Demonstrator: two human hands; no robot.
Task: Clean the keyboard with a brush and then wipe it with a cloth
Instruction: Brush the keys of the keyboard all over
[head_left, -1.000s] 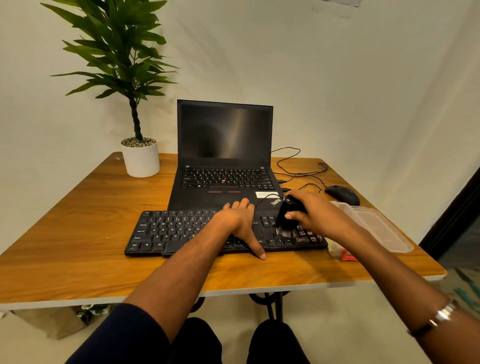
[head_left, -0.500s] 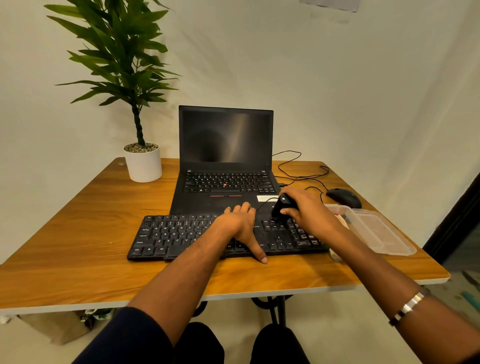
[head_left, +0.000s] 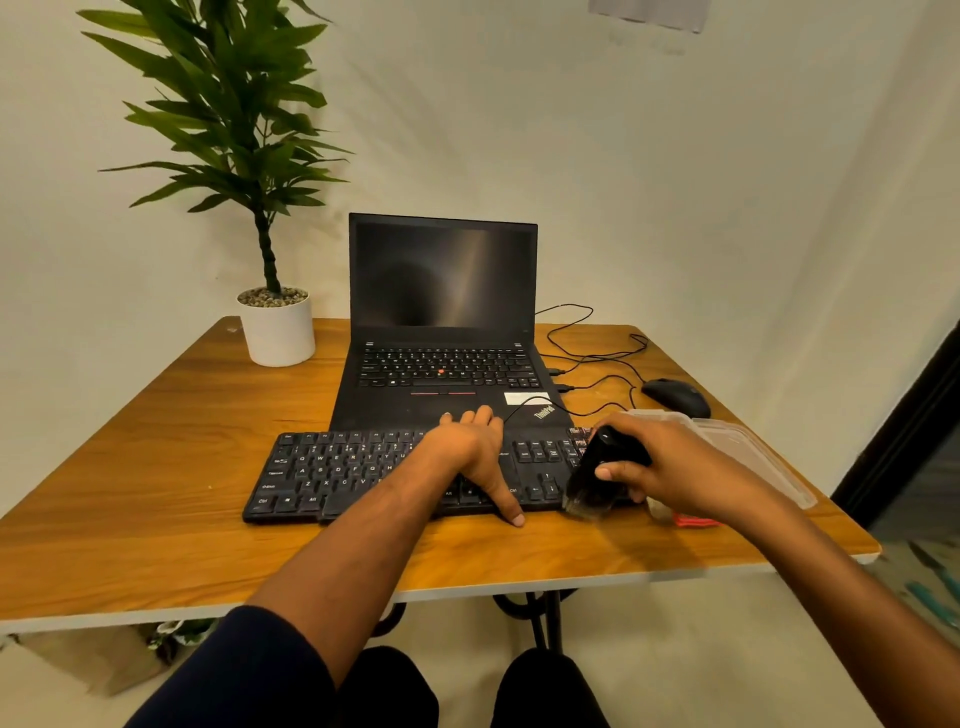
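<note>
On the wooden table (head_left: 156, 467), set against a pale wall, I see the black keyboard (head_left: 363, 475) lying along the near edge. Behind the keyboard stands an open laptop (head_left: 441, 322) with a dark screen; left of the laptop sits a potted plant (head_left: 275, 322). Right of the keyboard lie a black mouse (head_left: 675, 396), loose cables and a clear plastic container (head_left: 753, 452). My left hand (head_left: 475, 452) rests flat across the keyboard's middle, fingers straight, thumb reaching the table. My right hand (head_left: 670, 467) grips the black brush (head_left: 597, 478), bristles down at the keyboard's right end, hiding the keys there. I cannot pick out a cloth.
</note>
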